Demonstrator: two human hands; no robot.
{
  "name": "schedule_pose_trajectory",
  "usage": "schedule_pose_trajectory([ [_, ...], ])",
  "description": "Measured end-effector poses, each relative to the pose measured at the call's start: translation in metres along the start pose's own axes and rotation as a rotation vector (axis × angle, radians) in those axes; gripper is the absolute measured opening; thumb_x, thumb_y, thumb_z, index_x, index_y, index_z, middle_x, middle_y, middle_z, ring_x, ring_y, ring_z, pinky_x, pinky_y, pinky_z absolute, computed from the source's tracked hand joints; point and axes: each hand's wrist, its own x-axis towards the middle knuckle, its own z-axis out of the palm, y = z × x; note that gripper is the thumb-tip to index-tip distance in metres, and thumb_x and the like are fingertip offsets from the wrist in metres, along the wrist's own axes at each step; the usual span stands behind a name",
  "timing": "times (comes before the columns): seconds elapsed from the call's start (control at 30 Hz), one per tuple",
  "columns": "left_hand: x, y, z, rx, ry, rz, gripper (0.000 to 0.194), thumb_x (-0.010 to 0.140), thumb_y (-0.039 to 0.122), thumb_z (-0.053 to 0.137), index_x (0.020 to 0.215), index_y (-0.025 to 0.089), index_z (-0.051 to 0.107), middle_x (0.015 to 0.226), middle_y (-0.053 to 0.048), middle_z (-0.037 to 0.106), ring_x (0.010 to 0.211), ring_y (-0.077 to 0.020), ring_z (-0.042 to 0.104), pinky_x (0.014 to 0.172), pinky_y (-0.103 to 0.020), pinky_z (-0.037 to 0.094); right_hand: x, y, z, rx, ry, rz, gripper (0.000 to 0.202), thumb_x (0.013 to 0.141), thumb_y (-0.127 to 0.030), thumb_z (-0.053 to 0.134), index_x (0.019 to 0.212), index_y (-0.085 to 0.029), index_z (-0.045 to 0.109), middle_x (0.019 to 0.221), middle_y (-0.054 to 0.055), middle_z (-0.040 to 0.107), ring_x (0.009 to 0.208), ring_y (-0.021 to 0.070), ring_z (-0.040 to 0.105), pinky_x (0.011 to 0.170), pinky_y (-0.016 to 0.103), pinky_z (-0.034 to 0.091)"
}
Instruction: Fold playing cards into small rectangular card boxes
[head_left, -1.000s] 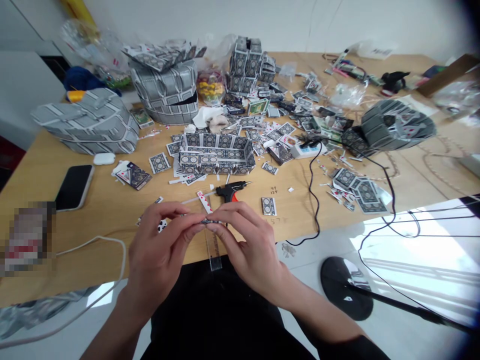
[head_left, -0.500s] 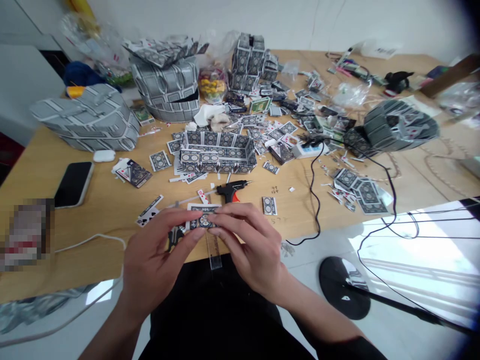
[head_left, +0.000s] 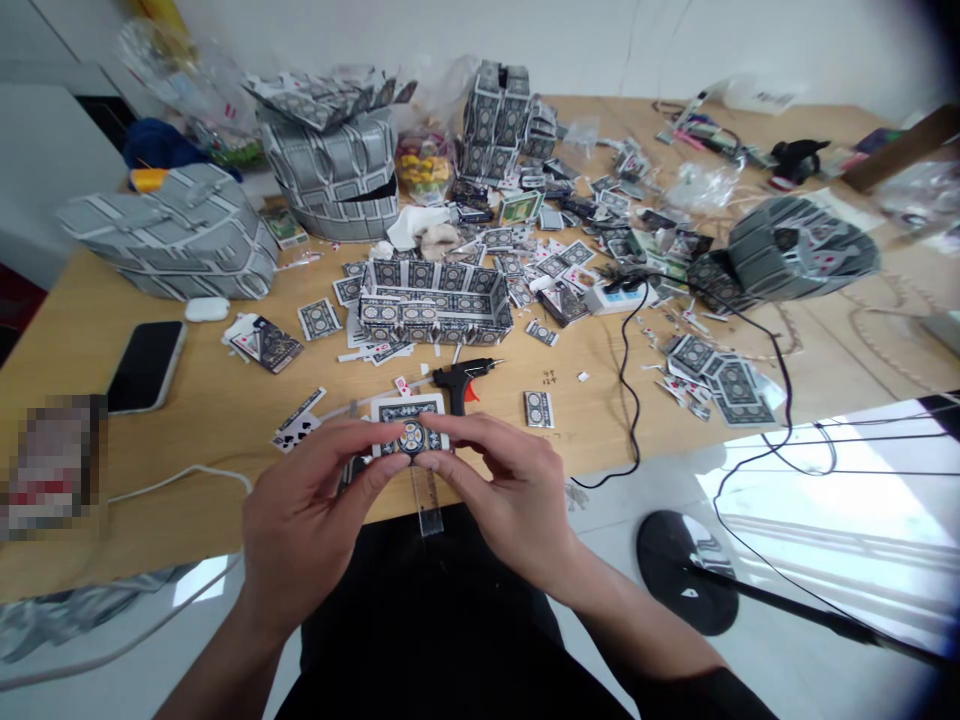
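Between the fingertips of both hands is a playing card (head_left: 411, 412), its dark patterned back facing up. My left hand (head_left: 315, 510) pinches the card's left side with thumb and forefinger. From the right, my right hand (head_left: 502, 490) grips its other side the same way. A clear ruler (head_left: 427, 505) lies below the card, partly hidden and reaching past the table edge. Just beyond my hands rests a black glue gun (head_left: 459, 380) with an orange trigger. Behind it stands an open box made of playing cards (head_left: 435, 325).
Several card-built shapes, including a boat-like one (head_left: 180, 240) and a tall tower (head_left: 495, 120), stand at the back. Loose cards (head_left: 555, 265) are heaped mid-table. A phone (head_left: 146, 367) lies left. A black cable (head_left: 626, 390) hangs over the front edge at right.
The card now shows more of its face-up back, tilted toward me. My right-hand fingers have shifted off its middle to the right side.
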Motion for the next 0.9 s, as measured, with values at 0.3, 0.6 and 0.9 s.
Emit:
schedule_pose_trajectory([
  [0.3, 0.001, -0.001, 0.001, 0.003, -0.026, 0.028, 0.02, 0.1, 0.023, 0.081, 0.118, 0.032, 0.081, 0.11, 0.001, 0.084, 0.097, -0.0169, 0.081, 0.091, -0.028, 0.068, 0.0, 0.0, 0.001, 0.001, 0.019, 0.023, 0.028, 0.095, -0.017, 0.087, 0.121, -0.025, 0.085, 0.096, 0.002, 0.087, 0.076, 0.0152, 0.078, 0.077, 0.028, 0.069],
  [0.6, -0.003, -0.003, 0.008, 0.2, 0.047, 0.201, 0.025, 0.102, 0.017, 0.077, 0.126, 0.027, 0.08, 0.111, -0.001, 0.083, 0.098, -0.0174, 0.081, 0.093, -0.028, 0.067, -0.003, -0.002, 0.002, -0.07, 0.041, -0.065, 0.033, 0.1, -0.011, 0.08, 0.128, -0.028, 0.083, 0.111, 0.005, 0.089, 0.093, 0.0198, 0.085, 0.086, 0.033, 0.072],
  [0.9, -0.007, 0.01, 0.012, -0.126, 0.119, 0.022, 0.035, 0.098, 0.008, 0.079, 0.125, 0.03, 0.082, 0.117, -0.002, 0.082, 0.104, -0.0177, 0.079, 0.088, -0.028, 0.066, -0.003, -0.011, 0.008, 0.005, 0.108, -0.134, 0.039, 0.1, -0.005, 0.078, 0.13, -0.028, 0.082, 0.114, 0.004, 0.088, 0.095, 0.0203, 0.085, 0.086, 0.034, 0.073],
])
